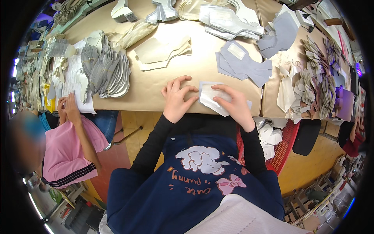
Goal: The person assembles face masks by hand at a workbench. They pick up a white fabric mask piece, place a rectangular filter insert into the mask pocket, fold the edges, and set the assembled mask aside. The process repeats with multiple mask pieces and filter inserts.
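Observation:
In front of me, by the table's near edge, lies a grey cut piece with a white patch (212, 93) on top. My right hand (237, 108) rests on the patch from the right, thumb and forefinger spread apart on its surface. To the left is my left hand (178, 99), its fingers curved and apart, the thumb and forefinger tips by the piece's left edge. Nothing shows inside that hand. Beyond the right hand sits a fanned stack of grey cut pieces (245, 64), the top one bearing a white patch.
Cream cut pieces (161, 52) lie farther back on the brown-papered table (144, 89). Bundled grey pieces (105, 68) stand left, near a co-worker in a pink top (72, 150). More stacks (230, 19) line the back. A red basket (286, 144) of white pieces stands below the right edge.

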Demonstrator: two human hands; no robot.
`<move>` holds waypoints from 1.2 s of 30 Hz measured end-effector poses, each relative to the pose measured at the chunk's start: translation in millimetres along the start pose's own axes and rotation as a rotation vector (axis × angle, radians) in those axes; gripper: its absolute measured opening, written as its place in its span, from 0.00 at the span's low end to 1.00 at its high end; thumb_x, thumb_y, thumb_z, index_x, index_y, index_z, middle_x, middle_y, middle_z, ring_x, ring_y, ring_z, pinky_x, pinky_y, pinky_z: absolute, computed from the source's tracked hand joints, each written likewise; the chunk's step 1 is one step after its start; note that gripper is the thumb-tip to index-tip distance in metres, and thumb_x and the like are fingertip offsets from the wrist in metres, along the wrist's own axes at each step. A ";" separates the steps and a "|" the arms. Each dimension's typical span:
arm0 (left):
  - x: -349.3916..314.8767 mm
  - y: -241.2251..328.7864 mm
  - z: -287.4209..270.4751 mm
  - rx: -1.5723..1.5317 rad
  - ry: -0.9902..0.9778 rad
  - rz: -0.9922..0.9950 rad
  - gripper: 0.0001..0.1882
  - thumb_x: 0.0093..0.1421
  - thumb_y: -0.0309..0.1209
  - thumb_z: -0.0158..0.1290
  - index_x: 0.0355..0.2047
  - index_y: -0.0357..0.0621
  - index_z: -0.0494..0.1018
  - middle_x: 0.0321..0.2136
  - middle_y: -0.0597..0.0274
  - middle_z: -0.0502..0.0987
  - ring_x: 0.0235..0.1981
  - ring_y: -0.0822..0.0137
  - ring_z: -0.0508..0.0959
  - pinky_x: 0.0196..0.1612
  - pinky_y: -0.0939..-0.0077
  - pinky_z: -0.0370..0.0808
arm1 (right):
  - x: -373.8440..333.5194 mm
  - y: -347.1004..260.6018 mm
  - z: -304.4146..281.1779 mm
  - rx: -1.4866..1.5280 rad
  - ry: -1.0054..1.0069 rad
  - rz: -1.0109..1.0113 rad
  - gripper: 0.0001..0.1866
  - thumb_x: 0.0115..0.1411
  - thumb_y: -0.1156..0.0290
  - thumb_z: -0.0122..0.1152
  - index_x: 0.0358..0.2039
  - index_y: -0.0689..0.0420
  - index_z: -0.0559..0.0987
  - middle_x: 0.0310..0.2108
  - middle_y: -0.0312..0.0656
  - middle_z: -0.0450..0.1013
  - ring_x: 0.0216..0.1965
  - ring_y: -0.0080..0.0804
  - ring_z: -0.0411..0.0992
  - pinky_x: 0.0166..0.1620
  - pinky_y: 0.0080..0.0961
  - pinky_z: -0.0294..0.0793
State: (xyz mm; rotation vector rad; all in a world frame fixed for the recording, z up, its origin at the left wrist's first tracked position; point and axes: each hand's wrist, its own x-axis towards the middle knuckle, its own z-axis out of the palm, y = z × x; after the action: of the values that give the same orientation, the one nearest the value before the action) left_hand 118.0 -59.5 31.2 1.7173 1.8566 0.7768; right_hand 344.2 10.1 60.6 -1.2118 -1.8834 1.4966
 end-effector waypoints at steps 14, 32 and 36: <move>1.3 -1.4 1.8 -0.057 -0.015 -0.046 0.14 0.49 0.34 0.68 0.38 0.56 0.80 0.58 0.70 0.71 0.61 0.58 0.63 0.61 0.52 0.49 | 12.6 5.0 2.7 -0.060 -0.072 -0.020 0.18 0.60 0.72 0.67 0.51 0.56 0.81 0.46 0.48 0.81 0.45 0.50 0.80 0.48 0.33 0.76; 0.2 4.3 3.7 0.019 0.026 -0.013 0.16 0.54 0.41 0.66 0.44 0.67 0.86 0.59 0.68 0.71 0.61 0.58 0.62 0.62 0.53 0.49 | 11.7 7.6 6.1 -0.099 -0.044 -0.028 0.18 0.60 0.71 0.67 0.51 0.57 0.81 0.46 0.50 0.80 0.47 0.51 0.79 0.50 0.35 0.76; -0.5 5.4 5.4 0.085 0.033 0.007 0.17 0.54 0.42 0.66 0.46 0.66 0.86 0.62 0.68 0.70 0.61 0.58 0.62 0.63 0.54 0.49 | 11.0 8.8 5.6 -0.096 -0.050 -0.021 0.18 0.60 0.71 0.67 0.51 0.57 0.80 0.46 0.50 0.80 0.47 0.51 0.79 0.50 0.35 0.76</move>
State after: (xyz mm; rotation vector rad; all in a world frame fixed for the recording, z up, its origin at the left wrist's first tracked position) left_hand 125.7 -59.4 31.1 1.7745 1.9320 0.7428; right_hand 337.3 16.4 48.7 -1.2030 -2.0148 1.4532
